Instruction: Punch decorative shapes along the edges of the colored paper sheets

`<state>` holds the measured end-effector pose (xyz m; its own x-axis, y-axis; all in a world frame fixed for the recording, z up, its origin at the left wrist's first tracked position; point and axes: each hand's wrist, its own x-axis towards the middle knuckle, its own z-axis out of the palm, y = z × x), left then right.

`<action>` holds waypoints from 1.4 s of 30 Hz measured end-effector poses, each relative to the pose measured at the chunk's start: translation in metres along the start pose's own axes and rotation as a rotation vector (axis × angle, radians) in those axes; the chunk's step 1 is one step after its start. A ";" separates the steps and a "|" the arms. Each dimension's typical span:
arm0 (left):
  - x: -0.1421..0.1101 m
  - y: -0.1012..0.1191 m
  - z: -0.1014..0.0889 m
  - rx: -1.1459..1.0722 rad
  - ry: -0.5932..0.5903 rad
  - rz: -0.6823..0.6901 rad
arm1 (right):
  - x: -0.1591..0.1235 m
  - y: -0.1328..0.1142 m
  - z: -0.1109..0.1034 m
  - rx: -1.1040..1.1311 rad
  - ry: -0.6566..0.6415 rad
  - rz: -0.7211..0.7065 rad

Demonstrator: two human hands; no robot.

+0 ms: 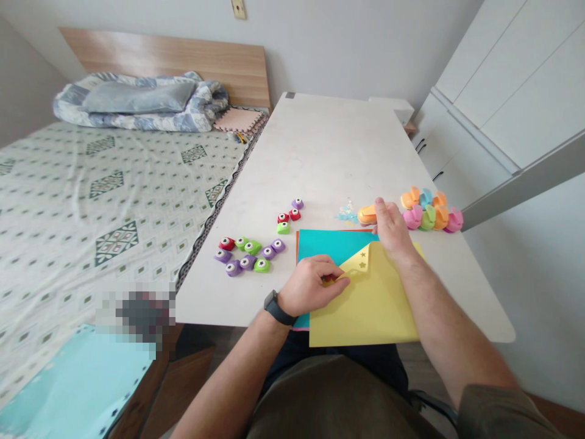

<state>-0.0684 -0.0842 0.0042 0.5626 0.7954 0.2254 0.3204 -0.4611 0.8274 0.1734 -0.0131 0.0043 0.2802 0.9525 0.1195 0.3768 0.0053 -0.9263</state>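
Observation:
A yellow sheet of paper [365,311] lies partly over a teal sheet [324,244], and its upper left corner is folded up. Star-shaped holes show in the raised flap. My left hand [315,283], with a dark watch on the wrist, is closed on that corner. Something red peeks out beneath its fingers, too hidden to name. In my right hand [393,231] is an orange craft punch [367,214], gripped just above the papers' far edge. Small blue and pale paper cutouts [348,214] lie scattered to the left of the punch.
Several small purple, red and green punches [247,262] sit on the left of the white table [338,152]. A cluster of larger coloured punches [428,216] stands at the right. Beside the table is a bed [150,201], with a light blue sheet [77,384] near its front corner.

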 end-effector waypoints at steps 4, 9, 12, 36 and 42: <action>0.000 -0.003 0.001 0.016 0.028 -0.025 | 0.004 0.003 0.003 0.117 0.072 -0.022; 0.000 -0.005 0.001 0.014 0.088 -0.067 | 0.009 -0.001 0.000 0.263 0.083 -0.004; 0.000 -0.006 0.000 0.015 0.126 -0.096 | 0.009 -0.010 -0.012 0.270 0.121 0.012; 0.000 -0.009 0.001 0.051 0.253 -0.188 | -0.031 0.068 -0.183 -0.444 0.395 0.183; 0.001 -0.007 0.000 0.046 0.253 -0.188 | -0.024 0.083 -0.194 -0.721 0.394 0.204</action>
<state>-0.0697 -0.0807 -0.0012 0.2844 0.9384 0.1961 0.4381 -0.3092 0.8441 0.3686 -0.0947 -0.0060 0.6407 0.7372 0.2146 0.7191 -0.4782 -0.5043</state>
